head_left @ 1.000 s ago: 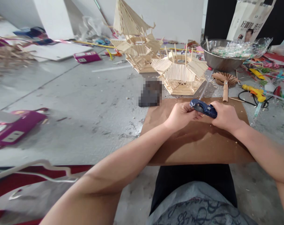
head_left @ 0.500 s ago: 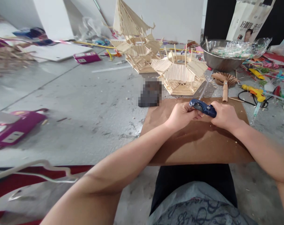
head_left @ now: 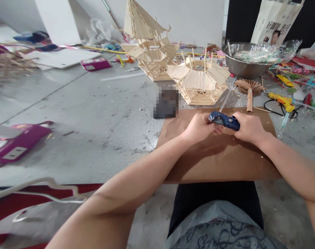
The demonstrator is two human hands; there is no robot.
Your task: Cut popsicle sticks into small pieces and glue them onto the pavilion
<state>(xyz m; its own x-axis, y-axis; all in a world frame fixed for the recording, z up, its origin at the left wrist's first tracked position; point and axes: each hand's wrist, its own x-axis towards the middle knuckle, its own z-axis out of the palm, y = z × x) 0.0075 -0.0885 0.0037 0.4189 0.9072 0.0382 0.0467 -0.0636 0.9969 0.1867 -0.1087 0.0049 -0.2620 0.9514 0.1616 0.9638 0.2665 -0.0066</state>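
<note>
My right hand (head_left: 249,128) is closed around one end of a dark blue hand tool (head_left: 226,120) with a curved body and a silver screw. It looks like a cutter, but its exact kind is unclear. My left hand (head_left: 201,128) is closed at the tool's other end, fingers curled under it; whatever they pinch is hidden. Both hands are above a brown sheet (head_left: 214,162) on the grey work surface. Beyond them stands a low six-sided stick model (head_left: 199,81), with a taller tiered stick pagoda (head_left: 149,45) behind it to the left.
A metal bowl (head_left: 247,67) holding plastic-wrapped material is at the back right. Near it lie a fan-shaped brown piece (head_left: 249,88) and a yellow glue gun (head_left: 283,101) with a black cord. A pixelated dark object (head_left: 166,102) touches the sheet's corner. Left is a purple box (head_left: 19,143).
Both hands stay in nearly the same place around the blue tool, which has tilted very slightly. The view has shifted a little.
</note>
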